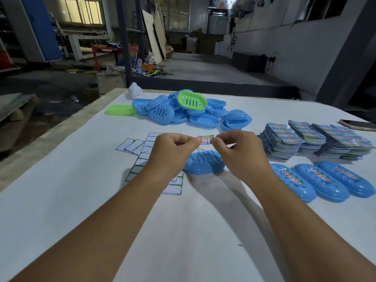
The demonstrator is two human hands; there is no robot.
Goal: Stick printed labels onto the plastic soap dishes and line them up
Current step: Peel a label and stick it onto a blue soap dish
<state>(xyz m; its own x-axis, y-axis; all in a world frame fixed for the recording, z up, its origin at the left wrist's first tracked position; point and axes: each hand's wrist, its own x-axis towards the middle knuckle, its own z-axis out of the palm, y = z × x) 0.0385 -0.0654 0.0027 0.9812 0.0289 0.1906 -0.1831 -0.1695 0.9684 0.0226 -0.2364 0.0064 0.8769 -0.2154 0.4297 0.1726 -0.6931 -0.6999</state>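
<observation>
While pinched, label (206, 140) print unreadable.

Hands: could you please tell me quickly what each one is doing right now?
Left hand: pinching one end of the label.
Right hand: pinching the label's other end.

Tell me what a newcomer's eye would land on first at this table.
First, the two hands at the centre: the left hand and right hand pinch a printed label between them, just above a blue soap dish lying on the white table. Behind them sits a heap of blue dishes topped by a green dish. To the right, three labelled dishes stand in a row before the stacks of label sheets.
</observation>
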